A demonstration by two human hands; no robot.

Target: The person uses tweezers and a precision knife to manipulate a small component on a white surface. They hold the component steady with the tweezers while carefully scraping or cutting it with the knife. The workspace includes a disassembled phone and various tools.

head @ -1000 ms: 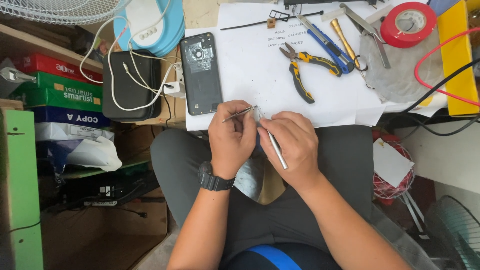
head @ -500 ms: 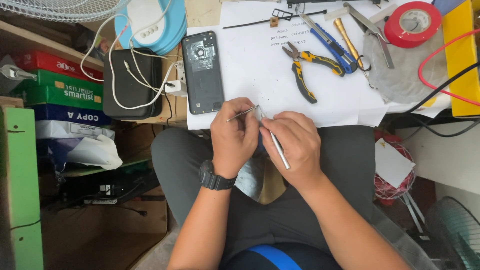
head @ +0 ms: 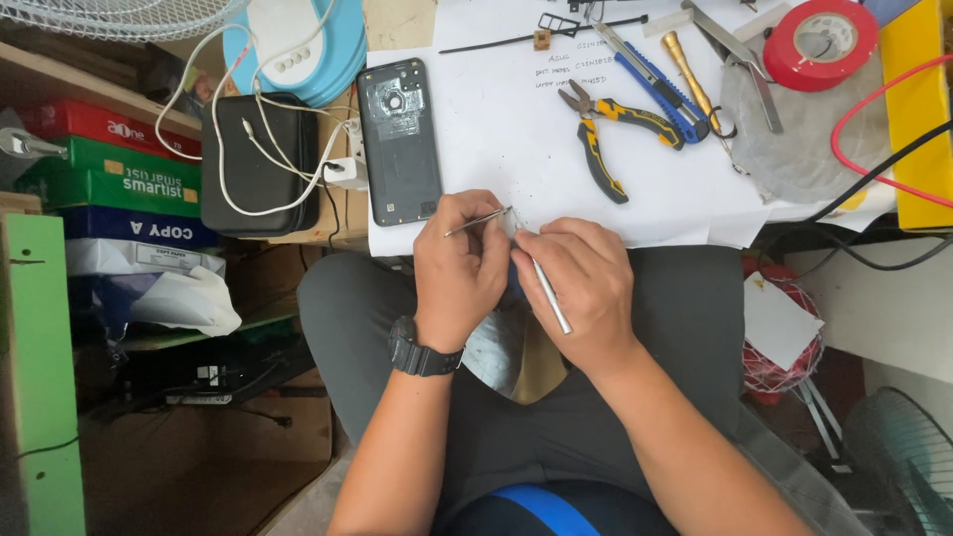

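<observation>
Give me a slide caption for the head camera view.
Left hand with tweezers and right hand with metal tool, near phone.

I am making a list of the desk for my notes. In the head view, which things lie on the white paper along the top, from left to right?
Black phone lying face down → pliers with yellow and black handles → blue utility knife → brass-coloured tool → red roll of tape, which lies at the paper's right edge.

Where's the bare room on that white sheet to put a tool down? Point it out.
Free patch: the white sheet between the opened phone and the yellow-handled pliers, just above the left hand and right hand. A smaller strip runs below the pliers toward the sheet's right edge. Crowded: the upper right, with blue utility knife, red tape roll and cables.
</observation>
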